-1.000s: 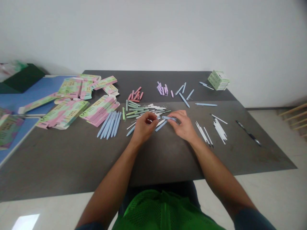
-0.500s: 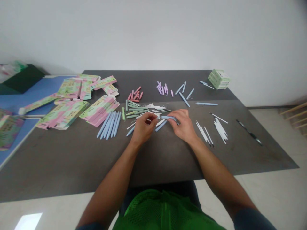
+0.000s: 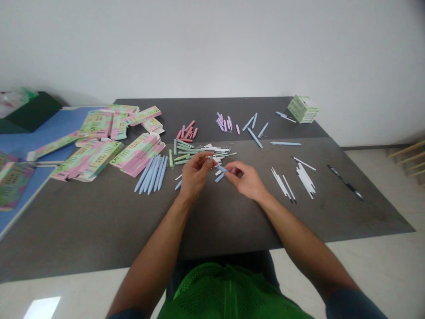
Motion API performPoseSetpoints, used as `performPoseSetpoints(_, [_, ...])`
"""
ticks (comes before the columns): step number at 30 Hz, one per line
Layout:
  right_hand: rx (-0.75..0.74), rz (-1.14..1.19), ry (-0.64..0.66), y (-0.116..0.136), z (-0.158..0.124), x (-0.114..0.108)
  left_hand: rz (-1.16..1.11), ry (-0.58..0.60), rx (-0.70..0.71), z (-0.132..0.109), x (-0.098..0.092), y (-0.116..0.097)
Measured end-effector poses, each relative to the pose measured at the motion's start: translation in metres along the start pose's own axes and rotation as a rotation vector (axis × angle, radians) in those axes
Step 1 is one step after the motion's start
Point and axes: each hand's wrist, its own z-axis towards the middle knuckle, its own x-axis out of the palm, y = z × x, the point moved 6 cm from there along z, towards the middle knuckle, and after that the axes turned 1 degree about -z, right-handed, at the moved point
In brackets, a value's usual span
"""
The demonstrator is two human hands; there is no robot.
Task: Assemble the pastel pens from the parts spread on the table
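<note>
Head view: starting at far left with flat pink-and-green cardboard cartons (image 3: 137, 152), then meeting an aligned row of slim light-blue plastic pen barrels (image 3: 152, 175). Continuing past short red plastic pieces (image 3: 189, 132) and a loose heap of green plastic barrels (image 3: 189, 152). Curling the left hand (image 3: 195, 175) just beside that heap, bringing thumb and forefinger close together, but not showing clearly whether pinching anything. Pinching a short light-blue plastic tube (image 3: 221, 169) between thumb and fingers of the right hand (image 3: 246, 179), holding it between both hands. Passing two groups of slim white refills (image 3: 304, 180) farther right, then ending at a black-and-clear plastic pen (image 3: 345, 182). Judging work as partway: seemingly having the blue row and refill groups set out, while leaving many green barrels jumbled mid-table.
</note>
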Motion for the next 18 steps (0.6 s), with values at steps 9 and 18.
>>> performPoseSetpoints(9, [0.072, 0.218, 0.060, -0.004, -0.001, 0.011, -0.079, 0.006, -0.029, -0.003, 0.006, -0.001])
performPoseSetpoints(18, [0.092, 0.318, 0.080, 0.001, -0.001, 0.012, 0.096, 0.101, 0.061, -0.005, 0.011, -0.006])
